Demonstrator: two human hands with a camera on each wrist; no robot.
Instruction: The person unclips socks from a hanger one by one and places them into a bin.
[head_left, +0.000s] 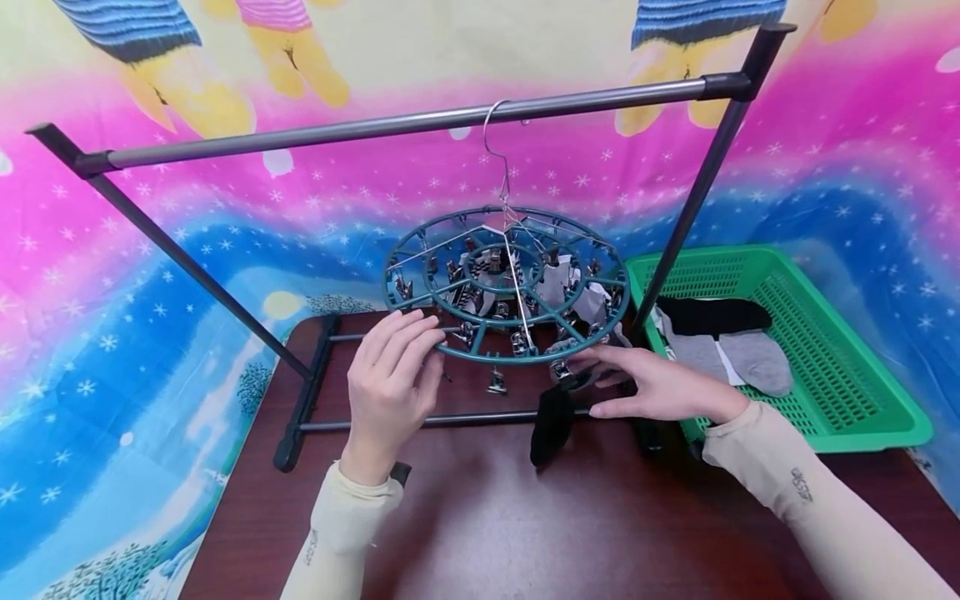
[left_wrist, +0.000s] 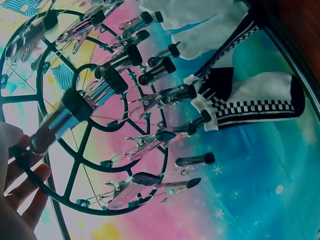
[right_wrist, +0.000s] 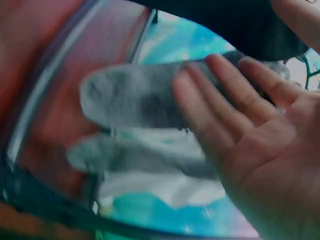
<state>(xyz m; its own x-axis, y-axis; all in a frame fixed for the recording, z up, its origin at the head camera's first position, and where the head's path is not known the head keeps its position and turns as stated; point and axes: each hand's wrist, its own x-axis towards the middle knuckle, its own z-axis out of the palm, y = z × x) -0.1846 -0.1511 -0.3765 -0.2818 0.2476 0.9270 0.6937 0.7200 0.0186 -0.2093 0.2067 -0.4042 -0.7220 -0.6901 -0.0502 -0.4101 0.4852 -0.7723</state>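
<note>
A round green clip hanger (head_left: 487, 359) with several metal clips hangs by its wire hook. My left hand (head_left: 393, 358) holds its near left rim, thumb and fingers on either side of it in the left wrist view. A black sock (head_left: 551, 425) hangs from the near right side, beside my right hand (head_left: 660, 383). That hand's fingers are extended under the rim, overlapping a grey sock (right_wrist: 135, 95) in the blurred right wrist view. Farther in hang white socks (left_wrist: 200, 37) and a white sock with a black checkered band (left_wrist: 255, 107).
A dark metal rack (head_left: 375, 127) carries the hanger and stands on a brown table (head_left: 487, 517). To the right, a green basket (head_left: 862, 375) holds a black sock (head_left: 712, 317) and grey socks (head_left: 753, 362). Behind hangs a colourful printed cloth (head_left: 187, 292).
</note>
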